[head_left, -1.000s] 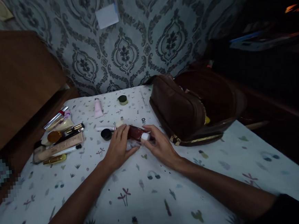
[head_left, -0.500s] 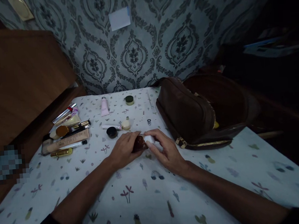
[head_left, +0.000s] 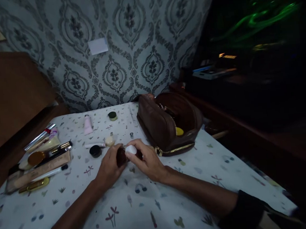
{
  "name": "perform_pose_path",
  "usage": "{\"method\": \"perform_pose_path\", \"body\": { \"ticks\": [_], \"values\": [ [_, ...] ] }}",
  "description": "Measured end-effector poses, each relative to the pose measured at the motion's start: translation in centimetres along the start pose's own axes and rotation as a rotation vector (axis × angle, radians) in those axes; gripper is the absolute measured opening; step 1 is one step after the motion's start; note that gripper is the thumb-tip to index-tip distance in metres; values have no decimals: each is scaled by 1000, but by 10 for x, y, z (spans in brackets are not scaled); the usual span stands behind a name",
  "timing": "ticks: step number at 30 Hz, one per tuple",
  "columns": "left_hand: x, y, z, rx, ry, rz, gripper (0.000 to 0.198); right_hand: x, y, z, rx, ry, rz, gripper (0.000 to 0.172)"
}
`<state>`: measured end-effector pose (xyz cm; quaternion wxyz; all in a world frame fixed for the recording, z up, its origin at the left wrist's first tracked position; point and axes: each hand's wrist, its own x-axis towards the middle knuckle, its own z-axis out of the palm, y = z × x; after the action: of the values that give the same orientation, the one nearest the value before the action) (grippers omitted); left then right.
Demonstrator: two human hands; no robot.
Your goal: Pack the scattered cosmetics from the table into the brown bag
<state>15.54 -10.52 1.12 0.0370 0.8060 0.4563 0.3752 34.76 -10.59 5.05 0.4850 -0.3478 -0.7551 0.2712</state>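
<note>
Both hands meet above the patterned tablecloth near the middle of the view. My left hand (head_left: 110, 166) is closed around a glossy dark brown item (head_left: 121, 157), whose exact kind is hidden by the fingers. My right hand (head_left: 149, 163) pinches a smooth white rounded piece (head_left: 130, 150) against it, between thumb and forefinger; a dark brown part also shows under these fingers. Just left of the hands lie a black round jar (head_left: 95, 151), a white tube (head_left: 92, 146) and a cream-coloured round item (head_left: 109, 141).
To the right stands a brown bag (head_left: 156, 124), unzipped, with a yellow item (head_left: 179, 131) inside. Several cosmetics, among them a beige tube (head_left: 48, 166), lie at the left. Toward the wall are a pink tube (head_left: 87, 124) and a green-lidded jar (head_left: 112, 116).
The view has swung to the right, so the table's things appear further left. More of the white piece and a brown part beneath my right fingers now show. Both hands keep their hold.
</note>
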Motion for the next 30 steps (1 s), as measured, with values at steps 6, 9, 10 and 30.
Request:
{"method": "perform_pose_path", "body": {
  "ticks": [6, 9, 10, 30],
  "values": [
    [52, 36, -6, -160, 32, -28, 56, 35, -25, -54, -91, 65, -69, 17],
    [89, 55, 0, -349, 56, -62, 64, 53, -32, -88, -144, 151, -94, 19],
    [101, 61, 4, -422, 63, -68, 67, 59, -33, -100, -164, 184, -109, 20],
    [122, 110, 44, 149, -98, 501, 27, 78, -22, -227, -1252, -444, 139, 29]
  ]
}}
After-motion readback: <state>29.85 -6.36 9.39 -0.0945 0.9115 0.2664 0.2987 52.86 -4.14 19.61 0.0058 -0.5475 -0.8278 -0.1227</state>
